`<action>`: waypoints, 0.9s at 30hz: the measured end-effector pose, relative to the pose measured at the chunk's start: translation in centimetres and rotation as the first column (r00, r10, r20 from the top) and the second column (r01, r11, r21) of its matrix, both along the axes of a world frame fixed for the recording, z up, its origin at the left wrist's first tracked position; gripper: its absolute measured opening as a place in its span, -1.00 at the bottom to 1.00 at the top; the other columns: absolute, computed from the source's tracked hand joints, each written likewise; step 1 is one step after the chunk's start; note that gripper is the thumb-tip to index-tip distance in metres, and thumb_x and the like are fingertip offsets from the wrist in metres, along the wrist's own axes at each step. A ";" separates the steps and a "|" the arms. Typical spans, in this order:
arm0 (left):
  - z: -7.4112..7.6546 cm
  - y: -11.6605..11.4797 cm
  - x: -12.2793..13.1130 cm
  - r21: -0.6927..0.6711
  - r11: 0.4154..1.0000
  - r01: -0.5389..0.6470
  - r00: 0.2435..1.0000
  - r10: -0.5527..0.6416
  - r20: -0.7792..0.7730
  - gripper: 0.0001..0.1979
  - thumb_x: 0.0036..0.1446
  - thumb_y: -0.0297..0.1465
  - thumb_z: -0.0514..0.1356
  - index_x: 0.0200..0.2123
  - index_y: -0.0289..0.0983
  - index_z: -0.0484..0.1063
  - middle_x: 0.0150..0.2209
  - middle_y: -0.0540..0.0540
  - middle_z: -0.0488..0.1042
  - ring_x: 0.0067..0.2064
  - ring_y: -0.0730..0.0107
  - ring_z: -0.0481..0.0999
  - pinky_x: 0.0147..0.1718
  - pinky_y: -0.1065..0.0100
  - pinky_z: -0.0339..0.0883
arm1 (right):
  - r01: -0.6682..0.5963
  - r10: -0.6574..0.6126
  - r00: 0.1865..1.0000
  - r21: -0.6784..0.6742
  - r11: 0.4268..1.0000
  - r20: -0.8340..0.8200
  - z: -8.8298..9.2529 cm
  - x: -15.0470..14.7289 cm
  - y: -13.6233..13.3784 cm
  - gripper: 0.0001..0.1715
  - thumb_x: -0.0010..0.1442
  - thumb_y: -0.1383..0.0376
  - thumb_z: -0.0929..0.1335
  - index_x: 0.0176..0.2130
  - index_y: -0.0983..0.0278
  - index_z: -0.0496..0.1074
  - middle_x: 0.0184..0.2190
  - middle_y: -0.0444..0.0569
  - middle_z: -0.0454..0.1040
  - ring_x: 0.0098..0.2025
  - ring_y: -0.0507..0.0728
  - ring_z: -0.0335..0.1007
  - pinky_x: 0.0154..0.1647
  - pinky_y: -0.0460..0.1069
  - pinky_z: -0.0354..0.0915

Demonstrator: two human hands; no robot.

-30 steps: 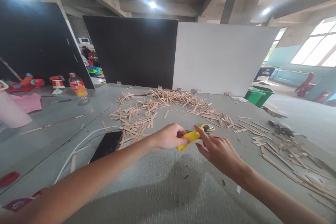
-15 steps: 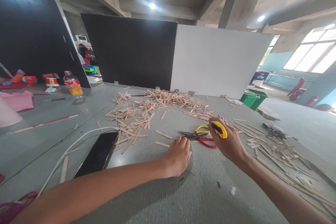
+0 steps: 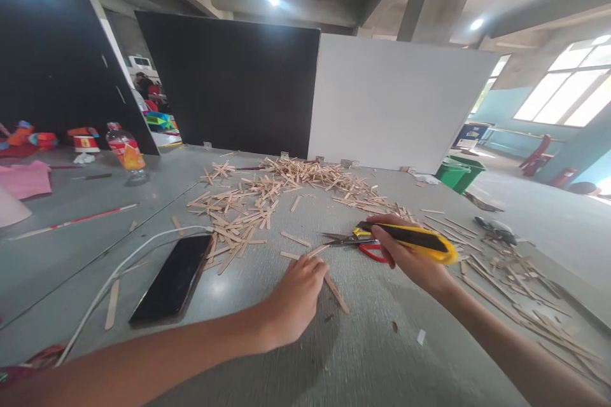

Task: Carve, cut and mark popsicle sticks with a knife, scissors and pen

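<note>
My right hand (image 3: pixel 408 264) is wrapped round a yellow and black utility knife (image 3: pixel 415 241), its front end pointing left. Whether a blade is out, I cannot tell. Low over the table, my left hand (image 3: pixel 298 292) has its fingers pinched on a flat wooden craft stick (image 3: pixel 337 294), which slants out toward me from under the fingers. Another stick end (image 3: pixel 319 250) shows just beyond the fingertips. Scissors (image 3: pixel 341 240) with one yellow and one red handle lie between the hands, partly hidden by my right hand and the knife. Behind them spreads a heap of craft sticks (image 3: pixel 248 203).
A black phone (image 3: pixel 174 276) and a white cable (image 3: pixel 102 289) lie at the left. A drink bottle (image 3: pixel 125 149) stands farther back. Black and white panels (image 3: pixel 229 82) wall off the back. Thin wood strips (image 3: pixel 520 286) litter the right side; green bins (image 3: pixel 458 173) stand beyond.
My left hand has drawn back slightly toward me and left, with a craft stick now showing at its fingers. In my right hand the knife has swung from end-on to lying lengthwise.
</note>
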State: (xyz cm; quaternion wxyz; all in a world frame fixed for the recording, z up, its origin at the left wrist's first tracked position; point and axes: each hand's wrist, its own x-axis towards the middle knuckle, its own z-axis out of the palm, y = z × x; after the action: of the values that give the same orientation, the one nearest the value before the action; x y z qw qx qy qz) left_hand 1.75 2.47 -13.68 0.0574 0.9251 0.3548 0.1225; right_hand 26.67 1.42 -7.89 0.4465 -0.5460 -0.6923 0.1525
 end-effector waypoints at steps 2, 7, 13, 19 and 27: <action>0.5 0.1 0.0 -0.005 1.000 -0.018 1.000 0.018 -0.002 -0.56 0.17 -0.69 0.02 0.06 -0.29 0.40 0.07 -0.24 0.51 0.10 0.01 0.48 0.07 0.03 0.35 | -0.051 0.042 0.995 -0.098 0.994 -0.089 0.0 -0.7 -0.6 -0.55 0.39 -0.07 0.31 -0.13 0.24 0.48 -0.65 -0.21 0.37 -0.68 0.04 0.26 -0.65 -0.07 0.26; 0.3 -1.0 1.0 -0.008 1.000 0.018 0.999 -0.018 -0.043 -0.69 0.16 -0.64 0.08 -0.07 -0.33 0.44 -0.08 -0.26 0.56 -0.04 -0.02 0.54 -0.02 -0.02 0.42 | -0.228 0.083 0.902 -0.305 0.925 -0.424 -0.9 -1.6 -1.6 -0.41 0.29 -0.14 0.36 0.04 0.25 0.45 -0.33 0.01 0.57 -0.54 0.09 0.44 -0.62 -0.04 0.38; -1.7 -3.4 1.6 0.080 0.994 0.076 0.991 -0.067 -0.116 -0.43 0.06 -0.64 0.11 0.18 -0.37 0.34 0.26 -0.38 0.38 0.22 -0.16 0.40 0.14 -0.17 0.33 | -0.103 -0.034 0.914 -0.312 0.945 -0.404 -5.1 -1.5 -2.7 -0.58 0.23 -0.07 0.45 -0.24 0.21 0.41 -0.57 -0.24 0.30 -0.66 -0.02 0.14 -0.68 -0.11 0.11; -1.6 -4.5 1.2 -0.012 0.994 0.109 0.993 -0.109 -0.042 -0.34 0.12 -0.63 0.04 0.30 -0.23 0.23 0.39 -0.26 0.25 0.38 -0.16 0.23 0.27 -0.33 0.14 | -0.139 0.032 0.970 -0.441 0.887 -0.241 -7.5 -1.9 -4.0 -0.50 0.42 -0.12 0.24 -0.34 0.19 0.32 -0.57 -0.19 0.37 -0.64 0.03 0.23 -0.62 -0.07 0.17; -1.2 -4.0 1.1 -0.087 0.975 0.205 0.977 -0.209 -0.036 -0.34 0.16 -0.62 0.05 0.34 -0.29 0.19 0.39 -0.35 0.23 0.44 -0.17 0.14 0.32 -0.30 0.12 | -0.066 0.063 0.998 -0.210 0.975 -0.021 -7.7 -2.1 -4.1 -0.76 0.33 0.13 0.36 -0.33 0.18 0.47 -0.50 -0.17 0.52 -0.46 0.09 0.38 -0.29 0.03 0.24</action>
State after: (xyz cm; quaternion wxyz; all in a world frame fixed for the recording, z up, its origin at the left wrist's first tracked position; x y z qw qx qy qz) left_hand 2.82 -1.53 -14.90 0.1002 0.9564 0.2624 0.0804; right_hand 24.53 -2.72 -15.55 0.3858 -0.5664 -0.6864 0.2434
